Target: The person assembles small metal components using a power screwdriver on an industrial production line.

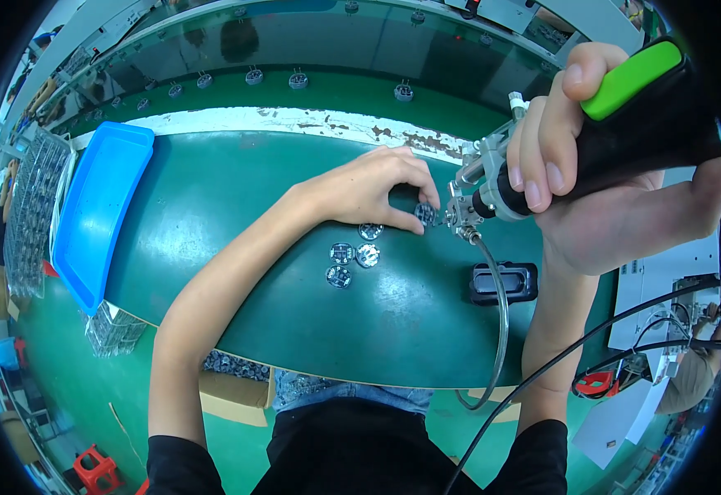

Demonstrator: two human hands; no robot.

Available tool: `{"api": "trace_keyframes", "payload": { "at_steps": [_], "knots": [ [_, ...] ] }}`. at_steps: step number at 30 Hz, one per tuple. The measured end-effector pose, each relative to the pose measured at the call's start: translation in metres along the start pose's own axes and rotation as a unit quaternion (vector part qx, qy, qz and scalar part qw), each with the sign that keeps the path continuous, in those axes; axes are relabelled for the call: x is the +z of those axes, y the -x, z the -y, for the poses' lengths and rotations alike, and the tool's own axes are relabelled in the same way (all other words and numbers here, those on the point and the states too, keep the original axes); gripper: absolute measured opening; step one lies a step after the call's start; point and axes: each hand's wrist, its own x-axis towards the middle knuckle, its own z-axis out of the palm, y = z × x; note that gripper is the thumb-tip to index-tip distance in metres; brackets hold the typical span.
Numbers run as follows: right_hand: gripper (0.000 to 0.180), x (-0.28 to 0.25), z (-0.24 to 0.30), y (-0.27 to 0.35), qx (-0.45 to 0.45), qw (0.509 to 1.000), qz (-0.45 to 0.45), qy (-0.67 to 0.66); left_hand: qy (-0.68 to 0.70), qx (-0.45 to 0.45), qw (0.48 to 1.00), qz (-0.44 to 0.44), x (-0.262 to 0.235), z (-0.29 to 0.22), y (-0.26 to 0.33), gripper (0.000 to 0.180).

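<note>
My left hand (377,186) reaches over the green table, its thumb and fingers closed on a small round electronic part (426,214). My right hand (575,157) is wrapped round a thick black hand tool with a green lever (637,78). Metal fittings (463,210) at the tool's front end point toward the part in my left hand, just to the right of it. From these fittings a clear hose (502,322) curves down over the table edge. Several more round electronic parts (368,255) lie flat on the table below my left hand.
A black oblong holder (503,283) stands at the right. A long blue tray (100,214) leans at the table's left end, beside stacked clear trays (37,206). Beyond the worn white ledge (294,120), round pieces with pins (297,79) line a green belt. A black cable (575,355) crosses the right.
</note>
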Motion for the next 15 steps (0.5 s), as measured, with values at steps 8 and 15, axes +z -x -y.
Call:
{"api": "trace_keyframes", "payload": {
  "at_steps": [8,15],
  "knots": [
    [0.109,0.023,-0.007,-0.01,0.107,0.994,-0.03,0.001,-0.009,0.003,1.0,0.0,0.007,0.004,0.006,0.036],
    [0.109,0.034,-0.012,-0.017,0.115,0.993,-0.03,-0.004,-0.019,0.006,1.0,-0.009,0.008,0.006,0.007,0.038]
  ]
}}
